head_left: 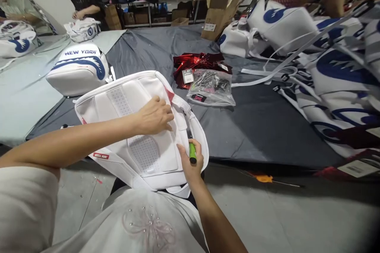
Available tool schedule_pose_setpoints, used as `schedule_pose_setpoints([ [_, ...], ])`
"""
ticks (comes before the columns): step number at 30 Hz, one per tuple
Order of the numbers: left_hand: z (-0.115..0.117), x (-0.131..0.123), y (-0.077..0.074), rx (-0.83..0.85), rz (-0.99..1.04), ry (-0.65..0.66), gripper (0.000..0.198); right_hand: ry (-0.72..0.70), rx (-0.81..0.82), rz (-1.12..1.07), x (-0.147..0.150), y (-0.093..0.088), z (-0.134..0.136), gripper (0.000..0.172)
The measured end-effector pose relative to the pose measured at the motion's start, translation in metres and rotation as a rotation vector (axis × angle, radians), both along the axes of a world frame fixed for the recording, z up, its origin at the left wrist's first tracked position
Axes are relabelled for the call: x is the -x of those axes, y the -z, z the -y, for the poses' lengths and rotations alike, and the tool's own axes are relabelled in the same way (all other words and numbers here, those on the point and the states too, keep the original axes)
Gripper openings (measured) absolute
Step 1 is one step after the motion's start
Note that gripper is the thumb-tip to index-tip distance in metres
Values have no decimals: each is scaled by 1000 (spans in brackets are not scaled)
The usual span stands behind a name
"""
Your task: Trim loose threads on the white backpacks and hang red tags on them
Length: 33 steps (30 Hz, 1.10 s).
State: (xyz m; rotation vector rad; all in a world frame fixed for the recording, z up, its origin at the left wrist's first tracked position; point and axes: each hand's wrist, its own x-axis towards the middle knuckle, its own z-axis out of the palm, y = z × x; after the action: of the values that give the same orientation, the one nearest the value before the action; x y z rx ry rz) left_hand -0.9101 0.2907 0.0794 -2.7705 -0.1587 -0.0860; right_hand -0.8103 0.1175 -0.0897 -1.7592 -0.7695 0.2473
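A white backpack [144, 154] leans tilted on my lap against the table edge, its padded back panel facing me. Curled over that panel, beside the shoulder strap on its right side, is my left hand [154, 115], closed on the bag's material; its fingertips are partly hidden. My right hand [190, 168] is at the lower right edge of the bag, wrapped round a green cylindrical handle [192, 151] with a black end. Whatever the handle leads to is hidden. Small red tabs show at the bag's sides, and a red label [101, 155] sits low on the left.
A white and blue backpack [78, 67] lies behind, at left. Red foil packaging [198, 63] and a clear plastic bag [212, 89] lie mid-table. More backpacks [282, 27] are piled at right, near another person's arm. An orange-handled screwdriver [264, 178] appears below the table edge.
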Motion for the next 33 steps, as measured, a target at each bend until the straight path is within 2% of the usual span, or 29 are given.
schedule_pose_setpoints([
  [3,-12,2,-7,19,-12,4,40,18,1,-27,-1,9,2,49],
  [5,-31,7,-19,45,34,-13,47,24,5,-31,-3,12,3,51],
  [8,-65,16,-37,170,110,-4,49,20,17,-34,-6,13,3,52],
  [11,-85,19,-40,280,217,-83,46,3,41,-61,-7,11,1,52],
  [14,-78,11,-21,279,310,-175,44,12,52,-70,-7,11,-2,49],
  [16,-63,3,1,250,263,-120,40,23,67,-55,-8,11,-3,46],
  [18,-46,-3,25,215,172,11,35,21,107,-12,-10,7,-2,44],
  [20,-33,-5,46,178,181,103,33,24,141,56,-15,-4,0,45],
  [23,-27,-2,70,127,403,77,36,42,64,169,-24,-29,1,50],
  [25,-30,-1,82,150,509,58,36,24,-41,142,-28,-48,-5,49],
  [28,-37,-1,93,268,586,123,39,-19,-140,-110,-29,-69,-27,41],
  [30,-40,-2,98,329,634,177,40,-19,-171,-248,-26,-75,-46,40],
  [33,-42,-1,102,347,688,201,37,50,-184,-250,-20,-71,-71,42],
])
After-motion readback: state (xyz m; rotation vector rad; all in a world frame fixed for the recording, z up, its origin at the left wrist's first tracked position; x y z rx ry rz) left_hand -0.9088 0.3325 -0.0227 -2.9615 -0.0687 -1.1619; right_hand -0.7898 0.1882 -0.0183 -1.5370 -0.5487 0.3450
